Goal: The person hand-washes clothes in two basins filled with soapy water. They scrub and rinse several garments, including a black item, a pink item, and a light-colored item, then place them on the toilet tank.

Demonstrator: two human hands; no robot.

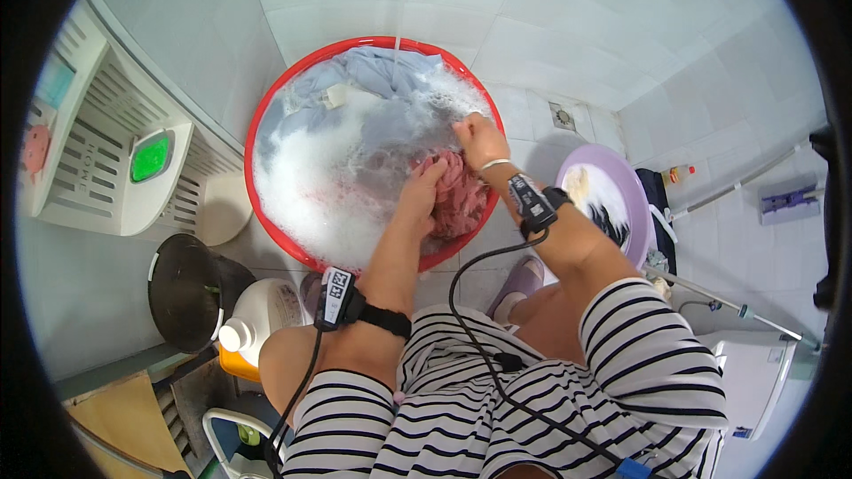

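Note:
A wide red basin (257, 115) stands in front of me, full of sudsy water with white foam (306, 168). In its right part is a wet, bunched dusty-red garment (461, 200). My left hand (424, 188) grips that garment from its left side, thumb uppermost. Just above the garment, by the basin's right rim, my right hand (480, 140) is closed into a fist; what its fingers hold, if anything, is hidden. Light blue cloth (373, 71) lies half under the suds at the far side. A thin stream of water (397, 46) falls into the basin there.
To the right stands a purple basin (641, 204) with dark and pale wet things. A white jug (266, 324) and a dark bucket (182, 293) are at the left, below a white wall rack (98, 151). A floor drain (562, 116) lies beyond.

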